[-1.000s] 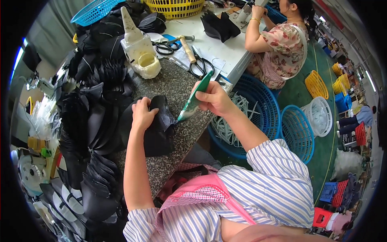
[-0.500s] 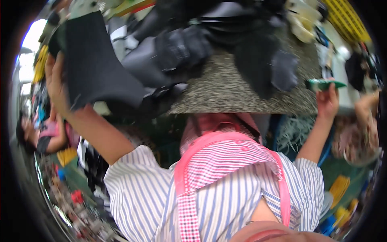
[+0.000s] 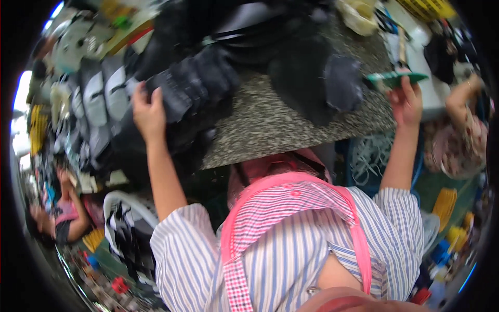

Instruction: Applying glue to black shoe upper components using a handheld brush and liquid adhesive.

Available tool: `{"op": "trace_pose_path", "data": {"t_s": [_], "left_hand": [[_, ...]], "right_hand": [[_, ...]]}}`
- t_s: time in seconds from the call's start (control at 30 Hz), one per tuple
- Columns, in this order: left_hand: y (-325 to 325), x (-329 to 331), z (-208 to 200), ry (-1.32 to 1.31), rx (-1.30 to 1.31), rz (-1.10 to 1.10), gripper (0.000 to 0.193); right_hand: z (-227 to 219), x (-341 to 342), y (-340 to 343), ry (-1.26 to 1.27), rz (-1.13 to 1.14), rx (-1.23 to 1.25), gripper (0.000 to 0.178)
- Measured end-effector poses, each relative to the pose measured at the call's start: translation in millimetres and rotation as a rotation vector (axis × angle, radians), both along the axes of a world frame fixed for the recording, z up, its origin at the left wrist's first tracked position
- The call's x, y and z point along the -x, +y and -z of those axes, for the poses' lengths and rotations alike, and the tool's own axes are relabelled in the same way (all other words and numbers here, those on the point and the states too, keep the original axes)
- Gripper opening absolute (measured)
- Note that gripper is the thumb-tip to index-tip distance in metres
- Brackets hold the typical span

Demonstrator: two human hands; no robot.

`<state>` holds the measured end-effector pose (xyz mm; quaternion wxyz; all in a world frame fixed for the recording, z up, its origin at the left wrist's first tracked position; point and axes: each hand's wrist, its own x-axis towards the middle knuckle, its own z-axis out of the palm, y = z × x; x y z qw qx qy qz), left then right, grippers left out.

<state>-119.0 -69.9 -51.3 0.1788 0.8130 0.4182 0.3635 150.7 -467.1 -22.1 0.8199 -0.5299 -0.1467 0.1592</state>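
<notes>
My left hand (image 3: 149, 115) is raised over the left part of the table, thumb and fingers apart, with nothing visible in it. Beside its thumb lies a row of overlapping dark fabric-like pieces (image 3: 192, 83). Larger black pieces (image 3: 138, 140) spread below and left of that hand. On the right, my right hand (image 3: 408, 106) grips a flat green tool (image 3: 397, 78) with tapering ends; its exact kind is unclear. A black rounded piece (image 3: 299, 78) and a smaller dark grey piece (image 3: 343, 83) lie between the hands.
The speckled tabletop (image 3: 249, 125) ends close to my apron. Grey shaped pieces (image 3: 96, 99) stand in a row at the left. Under the right side sits a blue basket (image 3: 347, 161) of pale strips. Co-workers are at the far left and right; a yellow crate (image 3: 426, 8) stands far right.
The large black sheet has left my left hand, which moved right toward the row of dark pieces. My right hand still grips the green tool; the whole view has shifted.
</notes>
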Motion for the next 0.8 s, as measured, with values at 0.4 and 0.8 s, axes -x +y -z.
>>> {"op": "trace_pose_path", "data": {"t_s": [0.4,0.8], "left_hand": [[-188,-184,43,0.206,-0.253,0.917,0.032],[-194,-189,41,0.254,-0.321,0.867,0.035]], "right_hand": [[15,-17,27,-0.317,-0.314,0.432,0.007],[-7,-7,8,-0.563,-0.213,0.416,0.003]]}}
